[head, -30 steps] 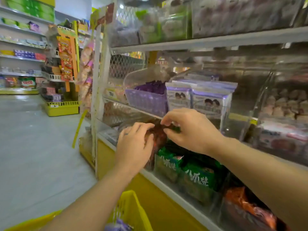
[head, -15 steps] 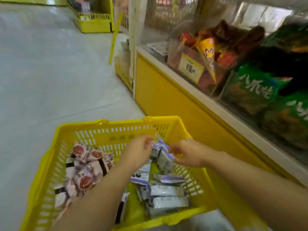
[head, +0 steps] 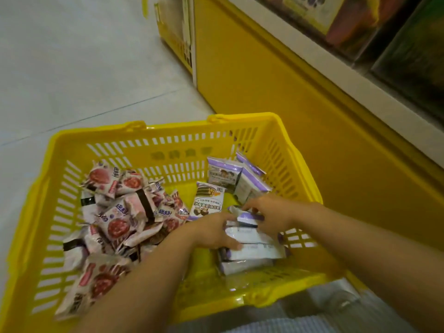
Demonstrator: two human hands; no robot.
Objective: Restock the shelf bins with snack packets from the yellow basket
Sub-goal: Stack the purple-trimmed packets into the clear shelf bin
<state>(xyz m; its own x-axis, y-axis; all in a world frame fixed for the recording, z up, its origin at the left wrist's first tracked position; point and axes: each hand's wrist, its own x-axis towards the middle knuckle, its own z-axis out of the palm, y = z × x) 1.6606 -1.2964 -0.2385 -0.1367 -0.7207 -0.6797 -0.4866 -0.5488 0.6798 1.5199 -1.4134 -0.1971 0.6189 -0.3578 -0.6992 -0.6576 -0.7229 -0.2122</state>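
Note:
The yellow basket [head: 168, 138] stands on the floor below me. A heap of pink-and-red snack packets [head: 117, 212] fills its left half. Purple-and-white packets [head: 240, 179] lie on its right side, some flat in a stack [head: 252, 253] near the front. Both hands are down inside the basket over that stack. My left hand [head: 211, 233] has its fingers curled on the left end of the top packets. From the right, my right hand [head: 269, 212] grips the same packets. One purple packet [head: 207, 200] lies face up just behind my left hand.
The yellow base panel of the shelf unit [head: 276, 92] stands right of the basket, with a white ledge [head: 360, 75] and clear bins of dark packets [head: 408, 44] above it. Grey floor [head: 72, 68] spreads to the left. My striped clothing [head: 300, 320] shows at the bottom.
A second ago both hands were up at a shelf bin. My view dropped to the basket and both hands went down into it, onto the stack of purple packets.

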